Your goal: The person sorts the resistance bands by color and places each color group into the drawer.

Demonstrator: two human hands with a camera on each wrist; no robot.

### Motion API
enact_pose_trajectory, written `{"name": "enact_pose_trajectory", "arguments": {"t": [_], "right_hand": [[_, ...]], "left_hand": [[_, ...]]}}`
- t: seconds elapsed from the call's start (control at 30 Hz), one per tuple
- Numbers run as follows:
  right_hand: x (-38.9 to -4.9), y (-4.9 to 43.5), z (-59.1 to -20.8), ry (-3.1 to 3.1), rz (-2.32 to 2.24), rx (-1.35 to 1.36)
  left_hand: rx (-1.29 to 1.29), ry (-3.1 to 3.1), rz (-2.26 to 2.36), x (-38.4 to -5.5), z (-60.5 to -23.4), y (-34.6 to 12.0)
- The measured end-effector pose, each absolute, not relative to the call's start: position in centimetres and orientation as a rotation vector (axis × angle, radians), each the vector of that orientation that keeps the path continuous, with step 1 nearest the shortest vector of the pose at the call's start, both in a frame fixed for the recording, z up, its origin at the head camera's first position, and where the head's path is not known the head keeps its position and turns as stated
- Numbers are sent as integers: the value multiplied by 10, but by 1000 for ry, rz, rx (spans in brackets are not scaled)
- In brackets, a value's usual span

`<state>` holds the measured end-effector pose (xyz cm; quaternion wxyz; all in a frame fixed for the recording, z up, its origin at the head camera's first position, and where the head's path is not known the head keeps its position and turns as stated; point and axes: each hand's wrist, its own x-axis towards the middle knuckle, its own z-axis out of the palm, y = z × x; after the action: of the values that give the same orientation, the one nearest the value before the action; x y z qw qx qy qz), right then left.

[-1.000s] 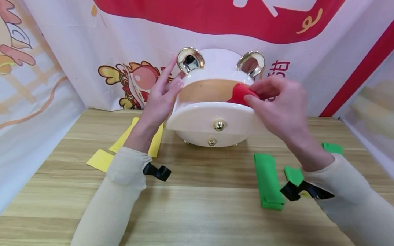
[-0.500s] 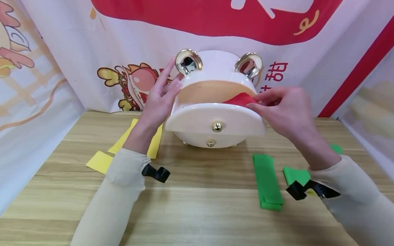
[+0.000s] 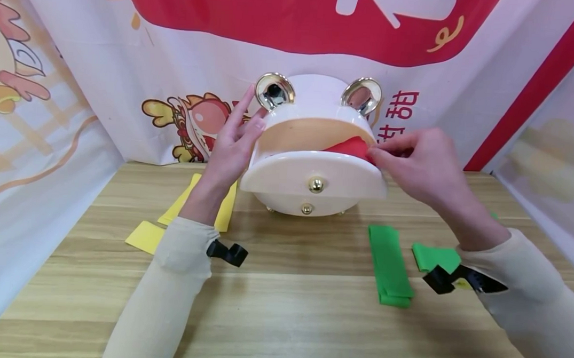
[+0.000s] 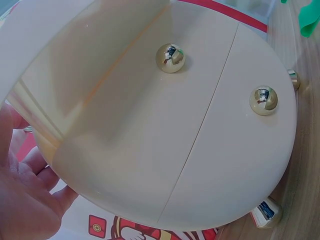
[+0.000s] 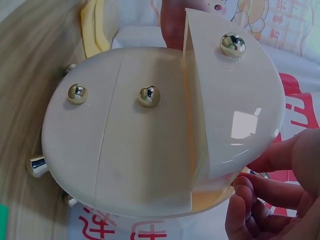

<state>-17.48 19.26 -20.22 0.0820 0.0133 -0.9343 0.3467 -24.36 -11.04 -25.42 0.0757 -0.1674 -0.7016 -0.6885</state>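
A white rounded cabinet (image 3: 315,97) with gold ring ears stands at the back of the table, its upper drawer (image 3: 282,173) pulled out. My left hand (image 3: 233,147) rests against the cabinet's left side, thumb near the front edge and index finger extended upward beside the ear; the left wrist view shows the fingers along the curved edge. A red cloth (image 3: 351,147) lies partly inside the drawer at its right end. With thumb and fingertips, my right hand (image 3: 422,161) pinches the cloth's right edge. The rest of the cloth is hidden behind the drawer front.
Yellow cloth pieces (image 3: 145,235) lie on the table (image 3: 280,323) at left, partly behind the left forearm. A folded green cloth strip (image 3: 390,264) and another green piece (image 3: 435,257) lie at right. A printed curtain (image 3: 255,33) hangs close behind the cabinet.
The red cloth has gone lower into the drawer, now flatter behind its front. My right hand has moved down and slightly right with it. My left hand stays at the cabinet's side.
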Motion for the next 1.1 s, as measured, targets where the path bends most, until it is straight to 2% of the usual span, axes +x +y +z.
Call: {"name": "enact_pose_trajectory", "arguments": {"t": [0.63,0.9,1.1], "right_hand": [[-167,198,-204,-2601,1228,-1],[-138,183,-204,-2325,1363,95],[-118,161,-220,-2066,1406,319]], "left_hand": [[-493,-2113,-2068,-242,-254,-111],[-497,-2133,-2030,-242,-254,-110],[-500,-2137,-2025,-242,-254,-110]]}}
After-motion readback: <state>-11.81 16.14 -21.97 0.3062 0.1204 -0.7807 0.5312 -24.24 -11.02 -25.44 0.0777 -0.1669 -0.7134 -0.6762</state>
